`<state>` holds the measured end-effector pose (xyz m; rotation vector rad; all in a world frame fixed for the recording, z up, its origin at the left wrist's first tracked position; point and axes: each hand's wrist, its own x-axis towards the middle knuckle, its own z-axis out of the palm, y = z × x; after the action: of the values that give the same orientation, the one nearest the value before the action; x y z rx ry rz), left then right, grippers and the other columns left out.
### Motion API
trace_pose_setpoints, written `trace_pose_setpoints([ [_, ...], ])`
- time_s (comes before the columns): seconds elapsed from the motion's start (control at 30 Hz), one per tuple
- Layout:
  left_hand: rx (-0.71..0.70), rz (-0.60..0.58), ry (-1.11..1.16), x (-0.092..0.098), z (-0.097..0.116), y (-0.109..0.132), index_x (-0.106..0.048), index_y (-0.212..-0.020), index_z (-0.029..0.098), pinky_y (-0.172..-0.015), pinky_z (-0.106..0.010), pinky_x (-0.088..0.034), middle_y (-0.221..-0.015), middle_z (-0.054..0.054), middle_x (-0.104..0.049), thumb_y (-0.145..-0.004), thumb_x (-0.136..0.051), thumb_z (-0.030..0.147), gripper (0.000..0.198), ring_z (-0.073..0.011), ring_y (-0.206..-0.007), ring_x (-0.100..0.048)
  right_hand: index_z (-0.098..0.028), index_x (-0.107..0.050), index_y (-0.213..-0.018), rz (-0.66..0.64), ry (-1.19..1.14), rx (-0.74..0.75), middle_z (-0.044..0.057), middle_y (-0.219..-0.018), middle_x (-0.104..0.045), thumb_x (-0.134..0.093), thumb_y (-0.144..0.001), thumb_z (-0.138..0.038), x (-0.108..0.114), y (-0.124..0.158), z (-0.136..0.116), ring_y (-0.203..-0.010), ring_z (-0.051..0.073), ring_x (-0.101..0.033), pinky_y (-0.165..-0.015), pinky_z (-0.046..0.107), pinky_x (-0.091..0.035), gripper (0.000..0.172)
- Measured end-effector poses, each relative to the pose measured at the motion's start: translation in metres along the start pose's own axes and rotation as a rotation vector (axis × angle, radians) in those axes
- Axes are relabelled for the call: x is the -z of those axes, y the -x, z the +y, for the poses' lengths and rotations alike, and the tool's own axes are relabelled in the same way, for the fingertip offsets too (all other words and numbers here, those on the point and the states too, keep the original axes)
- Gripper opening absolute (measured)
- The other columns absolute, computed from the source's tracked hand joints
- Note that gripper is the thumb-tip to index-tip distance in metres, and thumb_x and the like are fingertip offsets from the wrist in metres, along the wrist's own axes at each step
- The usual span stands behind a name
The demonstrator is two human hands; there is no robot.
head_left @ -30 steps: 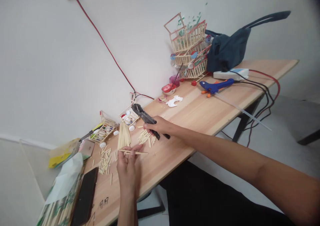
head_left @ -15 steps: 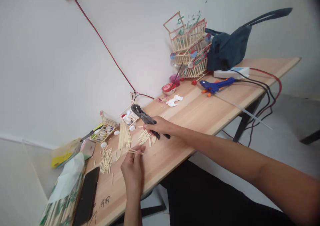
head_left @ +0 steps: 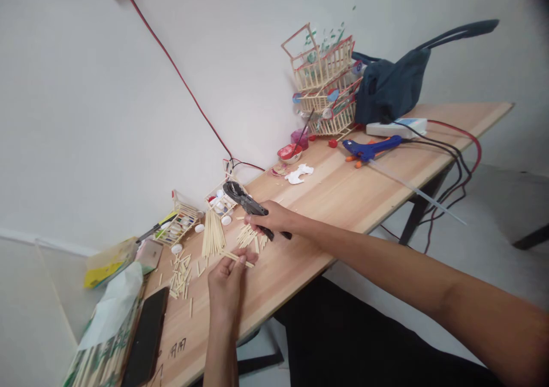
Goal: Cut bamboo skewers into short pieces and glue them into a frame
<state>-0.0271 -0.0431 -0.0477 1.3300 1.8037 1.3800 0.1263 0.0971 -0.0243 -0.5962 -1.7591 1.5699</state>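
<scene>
Currently Loaded on Both Sides

Head view: the left hand (head_left: 227,275) is near the worktop (head_left: 334,198), its thumb and fingers pinched on a thin stick (head_left: 232,255). Whether a second lies in the pinch cannot be told. Just beyond it is a fanned bundle of longer sticks (head_left: 213,235); loose short pieces (head_left: 180,278) lie to the left. The right hand (head_left: 274,218) has its fingers wrapped around the black pliers (head_left: 246,200) by the handles, beside a cluster of short sticks (head_left: 246,235). How far the tool's jaws part is unclear.

Assessment: the stick appears light, stiff and not slippery, though liable to snap if bent; mid-length is the sound hold. The pliers should prove rigid and heavier, best gripped well back.
</scene>
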Motion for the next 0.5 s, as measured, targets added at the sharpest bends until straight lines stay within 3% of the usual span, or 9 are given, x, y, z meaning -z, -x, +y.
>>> trace_pose_setpoints([
  [0.1,0.082,-0.100,0.081,-0.003,0.003,0.001,-0.065,-0.104,0.013,-0.087,-0.039,-0.049,-0.090,-0.011,-0.075,-0.077,-0.066,0.039,0.037,-0.0232,-0.083,-0.070,-0.012,-0.063,-0.078,0.001,-0.014,0.018,0.000,-0.061,-0.060,-0.060,-0.081,-0.027,0.000,0.000,0.001,-0.050,0.008,-0.054,-0.046,0.017,-0.044,0.016],
  [0.23,0.002,0.011,-0.098,-0.004,0.003,0.004,-0.067,-0.099,0.016,-0.088,-0.037,-0.048,-0.096,-0.010,-0.074,-0.079,-0.063,0.037,0.030,-0.0237,-0.091,-0.069,-0.012,-0.063,-0.081,-0.008,-0.042,0.018,-0.001,-0.059,-0.059,-0.061,-0.080,-0.026,-0.001,0.001,0.001,-0.049,0.007,-0.053,-0.046,0.016,-0.044,0.014],
  [0.33,-0.033,0.024,-0.147,-0.002,0.002,0.004,-0.070,-0.097,0.016,-0.091,-0.037,-0.047,-0.099,-0.010,-0.074,-0.080,-0.062,0.037,0.029,-0.0240,-0.094,-0.068,-0.013,-0.061,-0.079,-0.018,-0.037,0.007,-0.001,-0.058,-0.058,-0.062,-0.080,-0.029,-0.001,0.002,0.000,-0.047,0.007,-0.051,-0.044,0.016,-0.043,0.016],
  [0.5,0.084,-0.197,0.023,-0.004,0.015,-0.004,-0.068,-0.097,0.013,-0.086,-0.039,-0.049,-0.087,-0.011,-0.075,-0.074,-0.068,0.037,0.033,-0.0246,-0.083,-0.070,-0.013,-0.063,-0.084,-0.087,-0.017,0.042,0.000,-0.065,-0.062,-0.064,-0.078,-0.034,-0.003,0.005,-0.001,-0.050,0.008,-0.054,-0.045,0.018,-0.043,0.023],
])
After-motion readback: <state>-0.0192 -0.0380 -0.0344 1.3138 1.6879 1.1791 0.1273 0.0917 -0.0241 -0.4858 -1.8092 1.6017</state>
